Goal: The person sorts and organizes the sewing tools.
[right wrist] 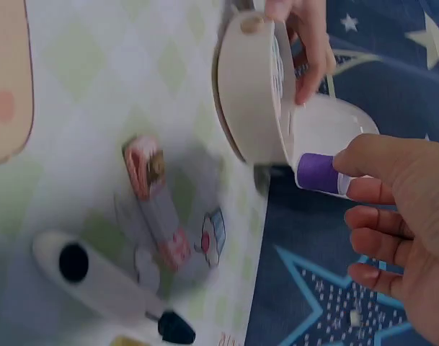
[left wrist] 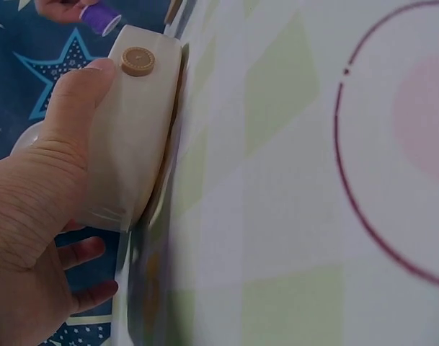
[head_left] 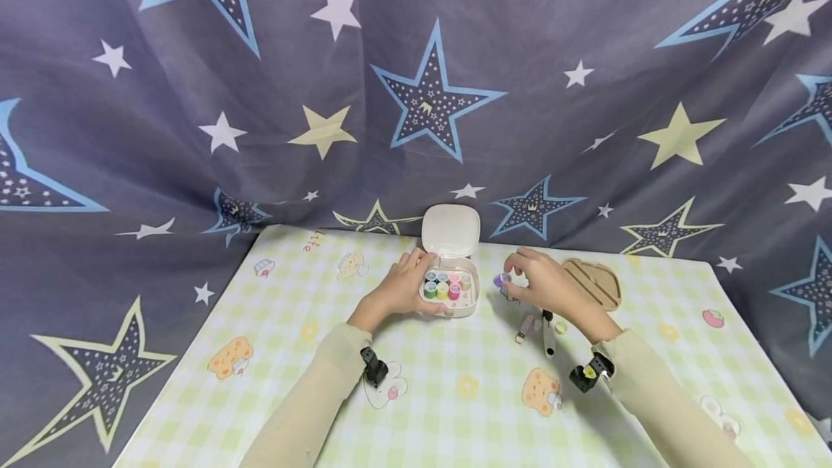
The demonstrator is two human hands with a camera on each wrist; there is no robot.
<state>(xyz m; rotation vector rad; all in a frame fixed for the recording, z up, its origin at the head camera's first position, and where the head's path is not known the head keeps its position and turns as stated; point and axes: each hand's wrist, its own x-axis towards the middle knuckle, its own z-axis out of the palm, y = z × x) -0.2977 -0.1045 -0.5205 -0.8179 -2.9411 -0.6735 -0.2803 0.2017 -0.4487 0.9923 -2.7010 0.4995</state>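
A small white sewing box [head_left: 466, 305] stands on the table with its lid [head_left: 451, 230] raised at the back. Inside sit several thread spools [head_left: 443, 290] in green, yellow, pink and dark colours, grouped together. My left hand [head_left: 406, 282] holds the box by its left side, thumb along the front wall near a brown round button [left wrist: 138, 61]. To the right of the box, my right hand [head_left: 536, 279] pinches a purple thread spool [right wrist: 317, 172] between thumb and forefinger, held above the tabletop; its other fingers are loosely bent.
Right of the box lies a tan compartment tray [head_left: 601, 284], partly behind the right wrist. Nearer me are a slim pink-and-clear item [right wrist: 158, 202], a white dark-tipped tool [head_left: 549, 338] and a small pale green round piece [head_left: 561, 326]. A star-patterned curtain [head_left: 416, 92] hangs behind.
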